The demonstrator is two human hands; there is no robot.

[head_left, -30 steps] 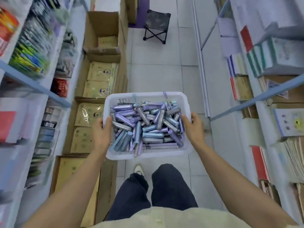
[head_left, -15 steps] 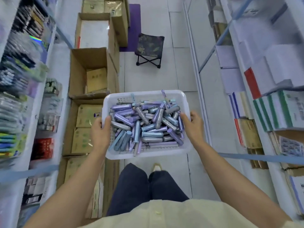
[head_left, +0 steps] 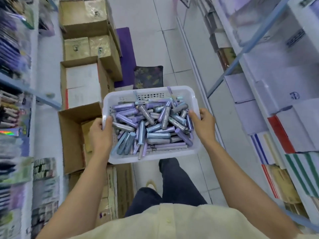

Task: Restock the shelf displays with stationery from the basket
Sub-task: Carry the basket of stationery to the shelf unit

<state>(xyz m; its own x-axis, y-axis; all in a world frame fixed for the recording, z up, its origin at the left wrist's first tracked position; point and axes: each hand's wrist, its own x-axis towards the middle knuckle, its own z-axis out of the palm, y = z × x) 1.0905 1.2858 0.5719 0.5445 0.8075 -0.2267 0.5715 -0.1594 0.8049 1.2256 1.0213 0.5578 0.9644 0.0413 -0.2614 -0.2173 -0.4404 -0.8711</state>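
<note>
- My left hand [head_left: 100,133] grips the white basket [head_left: 151,95] at its 9 o'clock rim, thumb inside.
- My right hand [head_left: 204,125] grips the 3 o'clock rim.
- Purple and blue pens [head_left: 150,128] fill it.

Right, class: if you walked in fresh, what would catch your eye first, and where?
The white basket sits centre frame, heaped with lilac and blue tubes, with the left hand and right hand gripping its side rims. Open cardboard boxes line the floor on the left; paper packs fill the shelves on the right.
</note>
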